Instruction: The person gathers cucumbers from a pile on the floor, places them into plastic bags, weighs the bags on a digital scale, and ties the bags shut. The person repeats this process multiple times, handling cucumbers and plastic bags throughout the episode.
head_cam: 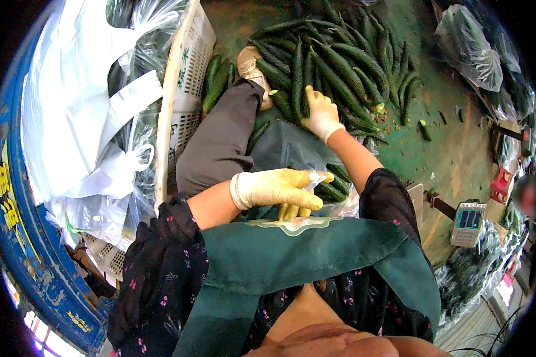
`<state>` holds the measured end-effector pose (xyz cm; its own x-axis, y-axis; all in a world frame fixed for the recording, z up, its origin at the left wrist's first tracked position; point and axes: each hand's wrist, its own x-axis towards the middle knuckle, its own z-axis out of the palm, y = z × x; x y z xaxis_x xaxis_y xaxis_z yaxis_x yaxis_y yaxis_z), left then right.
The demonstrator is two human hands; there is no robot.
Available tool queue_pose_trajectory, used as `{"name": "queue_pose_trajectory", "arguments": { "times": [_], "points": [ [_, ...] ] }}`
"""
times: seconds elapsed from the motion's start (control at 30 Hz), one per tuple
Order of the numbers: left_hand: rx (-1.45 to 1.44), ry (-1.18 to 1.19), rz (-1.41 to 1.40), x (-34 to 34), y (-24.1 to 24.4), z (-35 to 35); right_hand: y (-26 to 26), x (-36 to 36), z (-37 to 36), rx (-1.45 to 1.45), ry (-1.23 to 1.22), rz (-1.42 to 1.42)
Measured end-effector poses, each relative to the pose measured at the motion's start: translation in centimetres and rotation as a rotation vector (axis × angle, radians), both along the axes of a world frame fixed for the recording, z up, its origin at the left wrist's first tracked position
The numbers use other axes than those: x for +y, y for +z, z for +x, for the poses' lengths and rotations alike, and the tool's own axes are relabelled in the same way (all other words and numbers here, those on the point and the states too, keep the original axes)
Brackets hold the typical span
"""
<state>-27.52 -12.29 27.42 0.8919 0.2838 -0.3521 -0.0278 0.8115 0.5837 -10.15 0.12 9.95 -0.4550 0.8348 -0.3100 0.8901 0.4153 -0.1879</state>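
Note:
My right hand [320, 111], in a white glove with a yellow coating, grips a dark green cucumber [297, 78] at the near edge of a large cucumber pile [339, 67]. In a matching glove, my left hand [277, 189] holds the rim of a clear plastic bag [274, 145] in front of my green apron [303, 259]. Several bagged cucumbers [335, 185] show between my arms. Part of the bag's mouth is hidden behind my left hand.
A white perforated plastic crate [192, 58] stands at left, with white plastic bags [71, 111] over filled bags. My shoe [252, 67] touches the pile. Bagged cucumbers [469, 49] lie far right, above a weighing scale's display [468, 223]. A loose cucumber piece [425, 130] lies on the green floor [451, 165].

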Motion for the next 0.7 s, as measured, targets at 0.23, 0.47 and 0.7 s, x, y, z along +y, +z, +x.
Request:
{"name": "queue_pose_trajectory", "arguments": {
  "times": [0.23,0.47,0.7],
  "points": [
    [0.031,0.043,0.078,0.3,-0.1,-0.5,-7.0,-2.6,0.4,-0.090,0.228,0.329],
    [0.019,0.064,-0.014,0.2,-0.3,-0.6,-3.7,-1.7,0.2,-0.079,0.230,0.009],
    [-0.045,0.213,-0.110,0.2,-1.4,-0.6,9.2,0.9,4.1,0.985,-0.290,-0.367]
  ]
}}
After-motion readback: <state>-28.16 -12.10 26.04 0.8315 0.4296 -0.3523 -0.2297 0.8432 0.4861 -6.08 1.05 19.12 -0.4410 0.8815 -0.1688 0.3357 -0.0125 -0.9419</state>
